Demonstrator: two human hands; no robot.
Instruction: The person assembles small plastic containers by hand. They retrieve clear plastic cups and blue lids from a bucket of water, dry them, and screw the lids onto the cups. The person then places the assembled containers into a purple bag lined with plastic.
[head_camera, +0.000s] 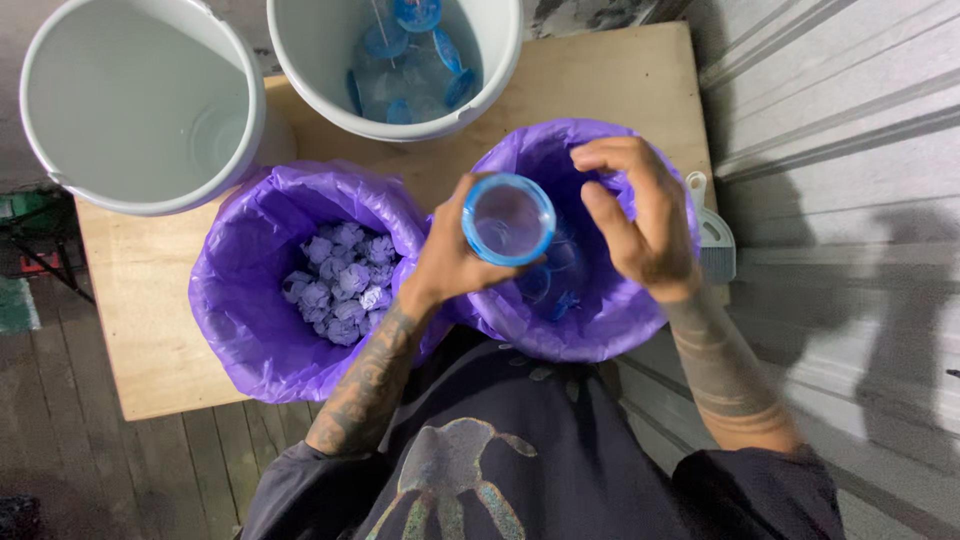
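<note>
My left hand (450, 262) holds a clear plastic bottle with a blue rim (507, 220), its open mouth turned up toward me. My right hand (635, 215) hovers just to the right of the bottle, fingers curled and apart, holding nothing I can see. Both hands are above the right purple-lined bin (600, 330), which has a few clear bottles with blue parts inside. The left purple-lined bin (240, 300) holds several crumpled pale labels (340, 280).
Two white buckets stand at the far edge of the wooden board (150, 330): the left bucket (60, 160) looks empty, the right bucket (300, 60) holds clear bottles with blue caps. A small white dustpan brush (712, 235) lies at the right. Plank floor lies below.
</note>
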